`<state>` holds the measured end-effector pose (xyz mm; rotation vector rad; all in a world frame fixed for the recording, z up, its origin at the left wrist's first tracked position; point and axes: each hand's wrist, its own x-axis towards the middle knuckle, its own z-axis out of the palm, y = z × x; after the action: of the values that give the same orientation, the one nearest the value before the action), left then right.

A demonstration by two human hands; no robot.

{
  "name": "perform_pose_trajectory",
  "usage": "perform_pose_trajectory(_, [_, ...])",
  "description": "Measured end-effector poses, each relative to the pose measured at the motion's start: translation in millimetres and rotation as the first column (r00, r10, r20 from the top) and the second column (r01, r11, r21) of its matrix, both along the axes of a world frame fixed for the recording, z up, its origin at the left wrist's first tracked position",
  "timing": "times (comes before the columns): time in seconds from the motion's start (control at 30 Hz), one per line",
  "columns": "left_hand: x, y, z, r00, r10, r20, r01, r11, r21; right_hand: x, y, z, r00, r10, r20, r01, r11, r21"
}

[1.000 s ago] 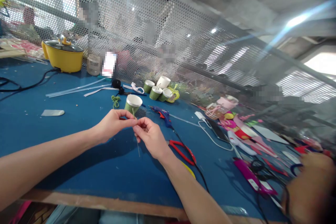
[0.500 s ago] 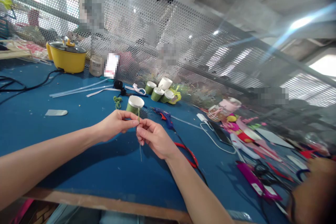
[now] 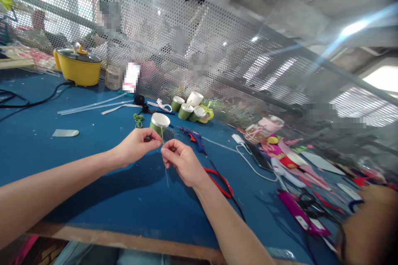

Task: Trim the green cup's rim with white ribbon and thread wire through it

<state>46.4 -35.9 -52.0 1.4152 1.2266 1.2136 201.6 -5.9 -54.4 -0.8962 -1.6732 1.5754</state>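
My left hand (image 3: pixel 139 148) pinches a thin wire (image 3: pixel 167 177) between thumb and fingertips, just below its green-covered upper part. Close beside it, my right hand (image 3: pixel 182 160) is closed on the same wire, thumb against the fingers. The wire's bare grey end hangs down below the right hand. Directly behind the hands stands a small green-sided cup (image 3: pixel 160 121) with a white rim; the wire's green top overlaps it in view, and I cannot tell whether they touch. A little bundle of green yarn (image 3: pixel 138 120) lies left of this cup.
Right of the hands lie a blue glue gun (image 3: pixel 194 137) and red-handled pliers or scissors (image 3: pixel 224 184). Several green cups (image 3: pixel 185 111) stand behind. A yellow pot (image 3: pixel 79 68) is at back left, a purple power strip (image 3: pixel 303 214) at right. Another person's arm (image 3: pixel 370 219) shows far right.
The fingertips of my hands have shifted slightly along the wire, the right hand a little apart from the left. The whole view has moved slightly; nothing was let go.
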Motion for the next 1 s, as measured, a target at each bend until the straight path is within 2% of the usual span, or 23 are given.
perform_pose_trajectory(0.13, [1.4,-1.4,-1.2,1.000,0.011,-0.010,-0.011,1.000,0.025,0.5,-1.0,-0.2,1.000,0.001,0.015,-0.002,1.000,0.021])
perform_pose_trajectory(0.3, [4.4,-2.5,-3.2,0.998,0.029,0.051,-0.031,0.999,0.025,-2.4,-5.5,1.8,0.994,-0.031,0.106,0.012,0.985,0.172])
perform_pose_trajectory(0.4, [4.2,-2.3,-3.6,0.996,0.031,0.079,-0.032,0.999,0.016,-2.5,-6.4,3.7,0.990,-0.045,0.133,0.018,0.980,0.198])
perform_pose_trajectory(0.47, [3.4,-2.5,-2.2,0.993,0.002,0.114,-0.002,1.000,0.003,-0.6,-5.0,4.6,0.994,0.004,0.109,-0.019,0.990,0.143])
perform_pose_trajectory(0.53, [2.4,-2.8,0.1,0.985,-0.048,0.167,0.052,0.998,-0.019,2.0,-2.8,4.9,0.995,0.091,0.051,-0.092,0.995,0.031])
perform_pose_trajectory(0.6, [1.4,-2.9,2.4,0.971,-0.102,0.217,0.114,0.992,-0.046,3.5,-1.3,4.5,0.987,0.162,-0.018,-0.163,0.983,-0.084])
perform_pose_trajectory(0.67, [0.6,-2.5,3.8,0.960,-0.133,0.247,0.154,0.986,-0.066,3.2,-1.1,3.6,0.981,0.182,-0.068,-0.190,0.970,-0.148])
perform_pose_trajectory(0.83, [0.2,-0.2,2.4,0.957,-0.101,0.273,0.125,0.990,-0.072,-1.3,-2.5,-0.4,0.992,0.056,-0.111,-0.067,0.993,-0.102])
perform_pose_trajectory(1.0, [2.3,0.4,-0.5,0.957,-0.050,0.285,0.082,0.991,-0.103,-2.8,-3.6,-1.5,0.997,-0.076,0.026,0.073,0.991,0.115])
